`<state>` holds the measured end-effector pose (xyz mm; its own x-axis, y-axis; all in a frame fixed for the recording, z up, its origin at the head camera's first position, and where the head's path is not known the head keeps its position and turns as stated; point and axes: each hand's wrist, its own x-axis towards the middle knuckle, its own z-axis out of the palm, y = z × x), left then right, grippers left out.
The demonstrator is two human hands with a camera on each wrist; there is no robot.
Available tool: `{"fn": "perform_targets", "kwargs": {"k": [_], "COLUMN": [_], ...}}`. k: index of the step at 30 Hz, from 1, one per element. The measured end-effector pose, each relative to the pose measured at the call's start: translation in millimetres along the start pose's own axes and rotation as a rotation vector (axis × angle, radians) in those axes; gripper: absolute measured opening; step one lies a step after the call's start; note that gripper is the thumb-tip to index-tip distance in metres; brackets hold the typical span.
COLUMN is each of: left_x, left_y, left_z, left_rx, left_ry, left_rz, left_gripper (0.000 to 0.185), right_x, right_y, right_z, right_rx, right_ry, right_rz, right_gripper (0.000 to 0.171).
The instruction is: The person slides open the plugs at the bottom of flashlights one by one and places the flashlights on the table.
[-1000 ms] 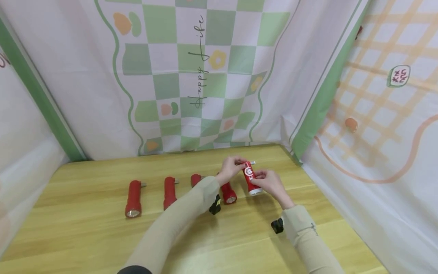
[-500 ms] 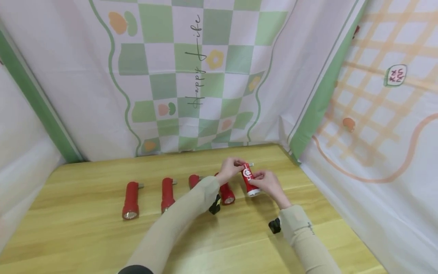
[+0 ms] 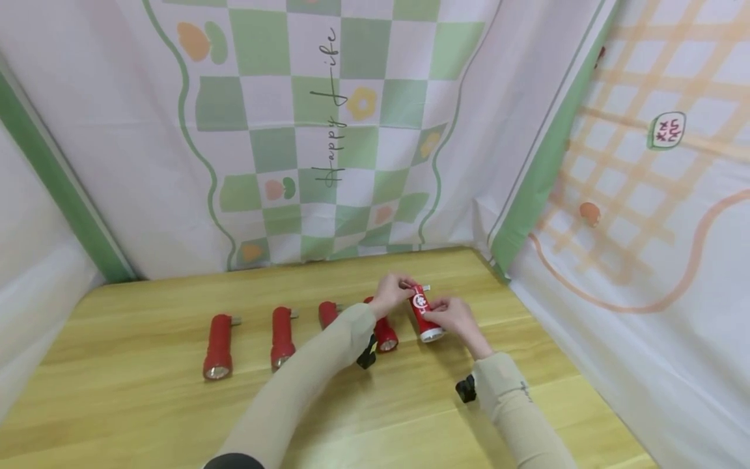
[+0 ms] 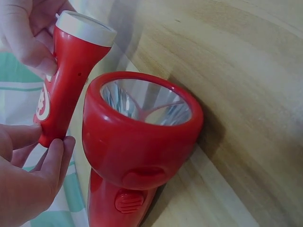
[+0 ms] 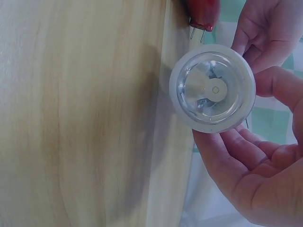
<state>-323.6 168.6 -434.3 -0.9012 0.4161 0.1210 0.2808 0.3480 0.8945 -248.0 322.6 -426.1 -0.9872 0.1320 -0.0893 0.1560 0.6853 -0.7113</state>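
left hand (image 3: 391, 294) + right hand (image 3: 452, 317) both grip red flashlight (image 3: 423, 314), white round logo unreadable | backdrop (image 3: 328, 140) reads "happy life" | four flashlights on surface (image 3: 146, 404)

Red torch (image 3: 423, 314), white-rimmed lens; raised above table, tilted

A red flashlight with a white rim (image 4: 64, 90) is held off the wooden table (image 4: 246, 94); the left hand (image 4: 28, 184) pinches its tail end; the right hand (image 4: 26, 33) grips near its head; a second red flashlight (image 4: 135, 146) lies just beside it, lens up.
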Motion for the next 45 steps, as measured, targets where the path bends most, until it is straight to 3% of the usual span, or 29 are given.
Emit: {"fn": "perform_targets", "kwargs": {"k": [27,45], "left_x": [7.7,16.1], "left_y": [-5.6,-10.5], "left_z": [7.6,8.3], "left_rx": [0.056,0.149], "left_ry": [-0.023,-0.022], "left_rz": [-0.09,-0.091], "left_gripper": [0.018,0.015], "right_x": [3.3,5.0], "right_y": [6.2,6.6], "right_z": [6.9,3.8], "right_rx": [-0.009,-0.05], "right_ry": [0.008,0.011], "right_rz": [0.02,-0.016], "right_gripper": [0.036,0.036]}}
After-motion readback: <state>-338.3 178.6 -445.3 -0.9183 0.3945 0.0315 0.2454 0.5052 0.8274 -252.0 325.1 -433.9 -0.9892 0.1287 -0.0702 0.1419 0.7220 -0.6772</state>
